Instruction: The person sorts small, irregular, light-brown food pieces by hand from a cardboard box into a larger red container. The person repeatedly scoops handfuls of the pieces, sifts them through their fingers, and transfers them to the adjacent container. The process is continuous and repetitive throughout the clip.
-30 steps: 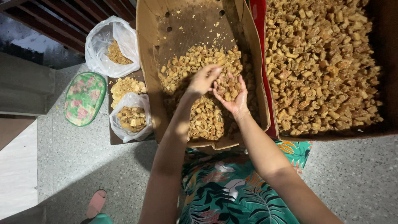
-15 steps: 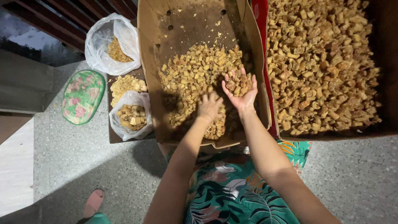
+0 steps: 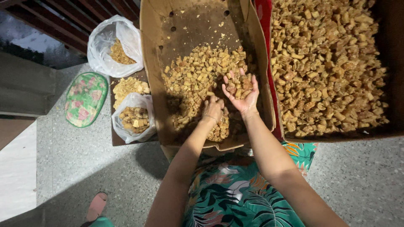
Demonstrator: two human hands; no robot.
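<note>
Here, fingers: right hand [image 3: 240, 93] cupped palm-up, fingers spread, cradling brown chunks [image 3: 238, 85]; left hand [image 3: 213, 109] palm-down, fingers curled into the heap.
Heap: golden-brown pieces [image 3: 194, 80] inside the cardboard box [image 3: 185, 25].
Right side: larger box [image 3: 389, 71] full of similar pieces.
Left side: two plastic bags [image 3: 134, 117], a floral fan [image 3: 85, 98] on the floor.

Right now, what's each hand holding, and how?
The right hand cups brown chunks in its open palm. The left hand rests knuckles-up in the pile; any hold is hidden.
</note>
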